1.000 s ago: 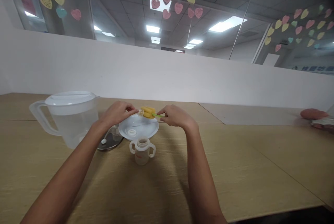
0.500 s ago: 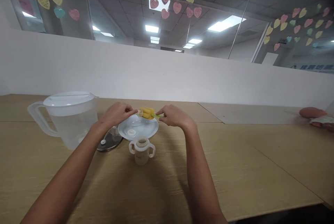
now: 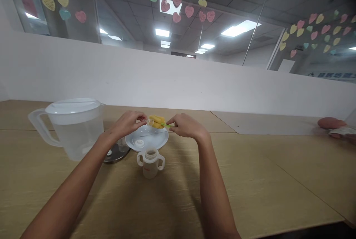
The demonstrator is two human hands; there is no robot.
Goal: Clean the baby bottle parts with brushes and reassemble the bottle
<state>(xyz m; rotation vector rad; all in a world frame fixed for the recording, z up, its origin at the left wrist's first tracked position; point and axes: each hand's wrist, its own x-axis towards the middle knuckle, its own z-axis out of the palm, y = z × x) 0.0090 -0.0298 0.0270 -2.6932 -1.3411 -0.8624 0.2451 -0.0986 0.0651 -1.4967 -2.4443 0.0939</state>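
Over a pale plate [image 3: 158, 140], my left hand [image 3: 130, 122] is closed with its fingertips pinching a small clear bottle nipple [image 3: 150, 122]. My right hand [image 3: 185, 124] grips the green handle [image 3: 166, 125] of a brush with a yellow sponge head [image 3: 157, 120]. The sponge head meets the nipple; how far it goes inside I cannot tell. On the plate lies a white ring [image 3: 139, 143]. In front of it a baby bottle [image 3: 150, 167] with two handles stands upright, its top uncovered.
A large clear pitcher [image 3: 79, 131] with a white lid stands at the left. Beside it lies a round dark metal tray [image 3: 118, 154] with small clear and white parts, half hidden by my left wrist. Reddish items [image 3: 331, 123] sit far right. A white wall [image 3: 172, 79] bounds the table's back.
The brush head has turned slightly against the nipple, and my left fingers have shifted their pinch. Plate, bottle and pitcher stay put; the view has tilted a little.
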